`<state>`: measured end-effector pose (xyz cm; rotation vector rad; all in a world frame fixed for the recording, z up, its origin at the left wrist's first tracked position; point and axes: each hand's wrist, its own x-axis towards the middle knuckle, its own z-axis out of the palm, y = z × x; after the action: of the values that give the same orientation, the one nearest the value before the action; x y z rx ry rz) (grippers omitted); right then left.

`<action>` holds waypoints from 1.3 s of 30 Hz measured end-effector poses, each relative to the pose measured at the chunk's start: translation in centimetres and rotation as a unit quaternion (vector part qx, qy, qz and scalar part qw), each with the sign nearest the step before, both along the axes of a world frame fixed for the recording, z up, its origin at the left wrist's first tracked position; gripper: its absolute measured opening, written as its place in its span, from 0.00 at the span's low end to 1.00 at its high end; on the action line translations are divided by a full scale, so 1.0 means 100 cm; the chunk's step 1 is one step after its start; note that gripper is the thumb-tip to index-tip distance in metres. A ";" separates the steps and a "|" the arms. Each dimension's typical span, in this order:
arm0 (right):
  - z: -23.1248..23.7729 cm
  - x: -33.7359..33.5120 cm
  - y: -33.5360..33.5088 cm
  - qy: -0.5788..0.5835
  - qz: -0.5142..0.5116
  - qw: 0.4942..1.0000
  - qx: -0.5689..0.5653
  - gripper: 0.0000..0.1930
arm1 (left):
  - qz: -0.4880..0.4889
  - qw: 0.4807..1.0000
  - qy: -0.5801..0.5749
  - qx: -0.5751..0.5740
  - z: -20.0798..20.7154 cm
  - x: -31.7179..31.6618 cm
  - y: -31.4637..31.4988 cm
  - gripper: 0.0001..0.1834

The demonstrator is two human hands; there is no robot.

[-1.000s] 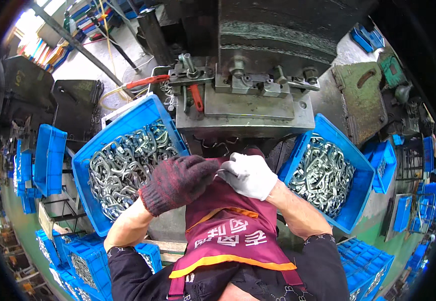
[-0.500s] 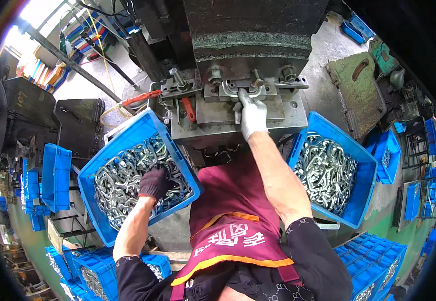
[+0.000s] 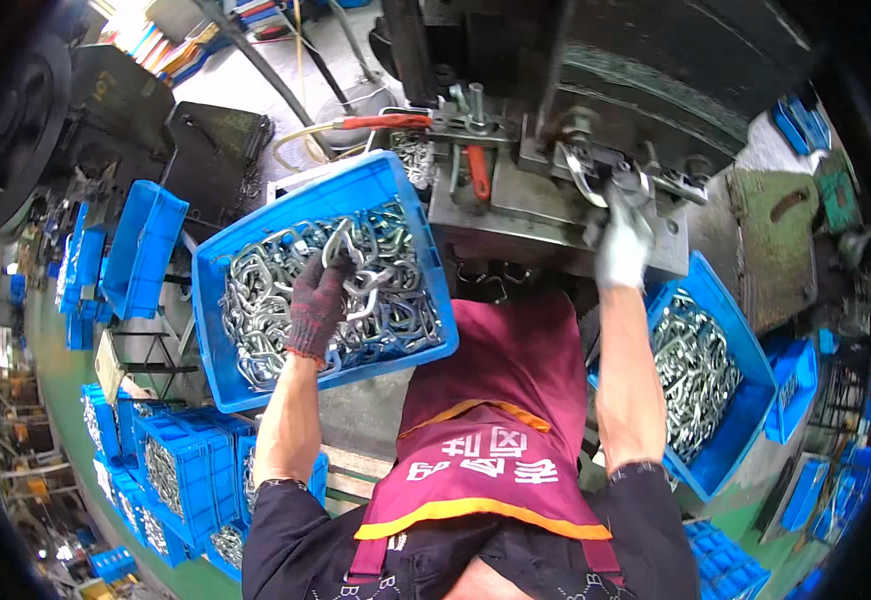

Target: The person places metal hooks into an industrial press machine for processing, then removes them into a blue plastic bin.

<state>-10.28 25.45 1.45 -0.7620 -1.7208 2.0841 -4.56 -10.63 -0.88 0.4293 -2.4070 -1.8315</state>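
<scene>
My left hand (image 3: 317, 308), in a dark knitted glove, reaches into a blue crate (image 3: 213, 345) of bent metal rods. Its fingers are closed on one bent rod (image 3: 337, 240), which sticks up above the pile. My right hand (image 3: 625, 245), in a white glove, is at the die of a press. Next to its fingers, a curved shiny metal rod (image 3: 581, 178) lies at the die. Motion smears this hand, so its grip on the rod does not show.
The press's heavy dark ram (image 3: 645, 90) stands over the die. Red-handled tools (image 3: 477, 172) lie on the press bed (image 3: 525, 225). Another blue crate (image 3: 720, 480) of bent rods stands at the right. Stacked blue crates (image 3: 205, 440) fill the lower left.
The view has swung left, shifting the press rightward in the picture. My left hand has closed on a rod in the crate. My right hand, earlier pointing a finger onto the rod, is now blurred.
</scene>
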 end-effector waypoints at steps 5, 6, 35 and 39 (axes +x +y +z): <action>-0.102 0.106 0.128 0.001 -0.047 0.977 -0.208 0.20 | -0.057 0.998 0.022 0.001 0.020 0.013 0.011 0.14; -0.097 0.111 0.116 -0.072 -0.044 0.987 -0.140 0.19 | -0.083 0.991 0.087 -0.061 0.022 0.013 0.018 0.14; 0.013 0.098 -0.126 0.227 0.309 0.837 0.392 0.05 | -0.022 0.994 -0.074 0.082 0.068 0.016 0.072 0.17; 0.023 0.089 -0.137 0.281 0.273 0.791 0.471 0.07 | -0.080 0.955 0.209 -0.194 0.043 0.019 0.066 0.16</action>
<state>-1.40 11.73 3.76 0.6530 -2.3377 1.1417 -2.61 -4.02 3.41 -0.1754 -2.4522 -1.2732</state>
